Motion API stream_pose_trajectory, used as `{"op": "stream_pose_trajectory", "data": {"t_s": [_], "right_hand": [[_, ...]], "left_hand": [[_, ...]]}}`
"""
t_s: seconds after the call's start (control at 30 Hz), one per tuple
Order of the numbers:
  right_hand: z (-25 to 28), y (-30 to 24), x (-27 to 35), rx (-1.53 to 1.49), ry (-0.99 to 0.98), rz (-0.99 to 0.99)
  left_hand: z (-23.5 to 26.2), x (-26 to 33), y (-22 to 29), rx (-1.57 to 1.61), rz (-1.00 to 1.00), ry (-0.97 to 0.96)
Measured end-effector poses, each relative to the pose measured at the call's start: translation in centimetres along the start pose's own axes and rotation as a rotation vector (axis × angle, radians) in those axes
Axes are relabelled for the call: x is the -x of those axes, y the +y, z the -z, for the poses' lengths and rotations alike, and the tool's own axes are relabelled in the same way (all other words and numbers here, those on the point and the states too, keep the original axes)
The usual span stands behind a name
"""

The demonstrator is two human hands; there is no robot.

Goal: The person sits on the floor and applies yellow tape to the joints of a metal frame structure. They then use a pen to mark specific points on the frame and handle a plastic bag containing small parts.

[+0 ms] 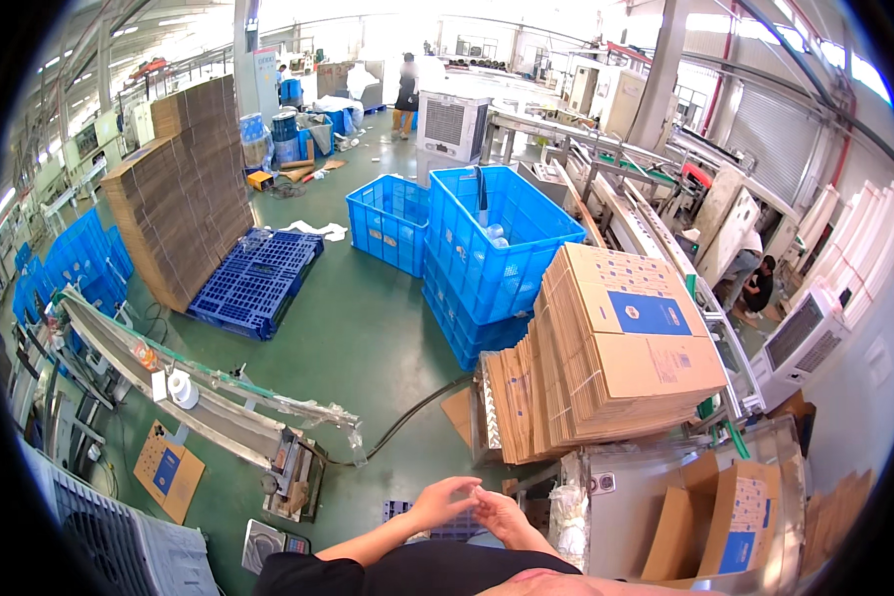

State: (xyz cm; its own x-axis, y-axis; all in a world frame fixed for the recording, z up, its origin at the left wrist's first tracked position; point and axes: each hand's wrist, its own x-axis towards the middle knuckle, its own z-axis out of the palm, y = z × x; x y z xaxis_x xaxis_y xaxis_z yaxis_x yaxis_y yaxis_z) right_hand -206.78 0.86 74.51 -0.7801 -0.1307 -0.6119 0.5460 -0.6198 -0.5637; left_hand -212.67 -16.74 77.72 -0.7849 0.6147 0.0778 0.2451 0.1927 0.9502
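My left hand (444, 503) and my right hand (505, 518) meet in front of my body at the lower middle. Their fingertips are bent together and touch; whatever may be pinched between them is too small to make out. Close to my right hand stands a metal work surface (626, 497) with an opened cardboard box (740, 517) on it. A tall stack of flattened cartons (626, 348), with blue printed panels, leans just beyond. Below my left hand part of a dark blue pallet (395, 510) shows on the floor.
Stacked blue crates (497, 268) and another blue crate (385, 233) stand ahead. A conveyor rail (233, 422) runs at left, and a hose (417, 407) crosses the green floor. Further off are a blue pallet (258, 283), stacked cardboard (184, 189), an air cooler (453, 124) and people (407, 94).
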Motion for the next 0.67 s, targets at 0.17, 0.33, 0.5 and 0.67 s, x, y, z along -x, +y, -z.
{"op": "stream_pose_trajectory", "data": {"t_s": [0.17,0.33,0.5,0.67], "right_hand": [[-1.0,-4.1,-2.0,0.553,-0.093,0.032],[-3.7,-7.8,-2.1,0.812,-0.196,0.159],[-2.1,-8.0,-3.8,0.748,-0.289,0.189],[-0.3,-7.4,-4.5,0.483,-0.234,0.031]], "left_hand": [[0.3,-1.7,-0.2,-0.202,0.002,0.216],[-1.8,-2.1,1.1,-0.357,0.035,0.578],[-3.2,-3.0,1.3,-0.26,0.074,0.693],[-3.4,-2.9,0.7,0.101,0.355,0.509]]}}
